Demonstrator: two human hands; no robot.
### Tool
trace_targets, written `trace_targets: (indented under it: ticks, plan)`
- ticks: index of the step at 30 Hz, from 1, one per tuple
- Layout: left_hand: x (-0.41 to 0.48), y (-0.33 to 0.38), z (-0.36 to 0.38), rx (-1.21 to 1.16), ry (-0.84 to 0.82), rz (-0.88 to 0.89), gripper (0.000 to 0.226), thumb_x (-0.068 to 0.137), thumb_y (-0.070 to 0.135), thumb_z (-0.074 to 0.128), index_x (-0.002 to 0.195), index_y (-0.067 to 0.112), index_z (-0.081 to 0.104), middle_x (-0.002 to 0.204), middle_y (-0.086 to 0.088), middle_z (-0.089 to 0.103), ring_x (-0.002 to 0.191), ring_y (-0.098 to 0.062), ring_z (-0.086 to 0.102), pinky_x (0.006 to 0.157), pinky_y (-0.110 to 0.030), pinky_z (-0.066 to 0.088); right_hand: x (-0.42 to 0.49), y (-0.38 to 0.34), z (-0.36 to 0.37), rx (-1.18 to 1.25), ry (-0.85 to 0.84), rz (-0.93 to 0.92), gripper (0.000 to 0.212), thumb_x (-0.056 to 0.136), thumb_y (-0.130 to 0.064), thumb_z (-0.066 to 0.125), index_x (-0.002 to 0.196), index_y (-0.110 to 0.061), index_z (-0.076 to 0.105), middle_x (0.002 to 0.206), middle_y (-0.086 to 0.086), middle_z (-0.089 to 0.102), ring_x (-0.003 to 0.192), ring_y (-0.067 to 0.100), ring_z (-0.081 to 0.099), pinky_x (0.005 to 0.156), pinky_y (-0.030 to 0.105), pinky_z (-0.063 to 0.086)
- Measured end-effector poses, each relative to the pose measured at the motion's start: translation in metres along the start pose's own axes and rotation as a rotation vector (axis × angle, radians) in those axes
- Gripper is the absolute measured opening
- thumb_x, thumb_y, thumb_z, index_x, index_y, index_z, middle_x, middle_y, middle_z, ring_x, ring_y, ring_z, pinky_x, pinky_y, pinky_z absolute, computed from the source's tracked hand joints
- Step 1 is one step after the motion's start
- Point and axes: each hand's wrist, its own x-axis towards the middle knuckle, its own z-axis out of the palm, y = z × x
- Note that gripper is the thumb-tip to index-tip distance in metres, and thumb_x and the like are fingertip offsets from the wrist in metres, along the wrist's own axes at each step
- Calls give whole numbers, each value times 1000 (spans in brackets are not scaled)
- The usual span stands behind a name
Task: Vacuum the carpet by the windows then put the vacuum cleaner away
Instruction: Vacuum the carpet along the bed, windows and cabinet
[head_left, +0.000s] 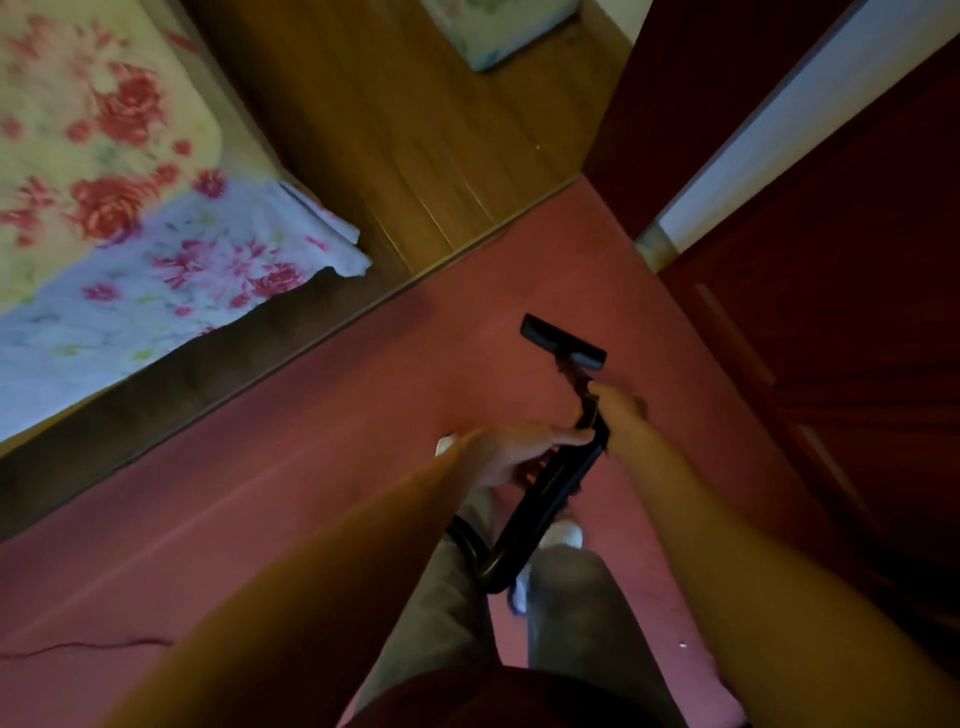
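Observation:
The black vacuum wand (550, 483) runs from between my legs up to its flat floor nozzle (563, 342), which rests on the red carpet (322, 441). My left hand (511, 452) grips the wand partway down. My right hand (615, 410) grips it higher up, just behind the nozzle. A black hose (470, 551) curls off the wand's lower end beside my legs. The vacuum's body is out of view.
A bed with floral covers (119, 208) fills the left side, its wooden frame bordering the carpet. Wooden floor (415, 130) lies beyond the carpet edge. A dark red door (841, 322) stands close on the right. A thin cord (83, 647) lies on the carpet, lower left.

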Motion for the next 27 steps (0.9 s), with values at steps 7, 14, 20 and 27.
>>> trace_targets:
  ticks: [7, 14, 20, 27]
  plan:
    - [-6, -79, 72, -177, -5, 58, 52, 90, 53, 63, 117, 8, 62, 105, -13, 66, 83, -24, 66, 74, -36, 60, -26, 72, -40, -48, -14, -8, 24, 99, -24, 53, 91, -3, 59, 74, 10, 52, 60, 23, 48, 54, 33, 45]
    - [8, -164, 182, -187, 72, 187, 52, 98, 51, 51, 115, 2, 54, 88, -15, 64, 70, -25, 63, 68, -35, 57, -28, 159, -114, -226, -59, -161, 48, 99, -26, 52, 137, 3, 47, 88, 11, 54, 63, 21, 49, 46, 31, 45]
    - [25, -246, 258, -258, 212, 182, 62, 90, 55, 61, 111, -4, 63, 84, -18, 70, 67, -26, 66, 68, -35, 58, -52, 244, -168, -275, -39, -187, 34, 94, -20, 57, 121, 0, 54, 89, 17, 61, 57, 23, 54, 49, 33, 47]
    - [25, -323, 294, -141, 284, 190, 63, 84, 55, 69, 108, -3, 66, 81, -14, 69, 72, -25, 66, 81, -44, 60, -63, 328, -178, -401, 10, -154, 17, 89, -13, 58, 100, -2, 51, 86, 13, 59, 78, 29, 60, 74, 43, 56]
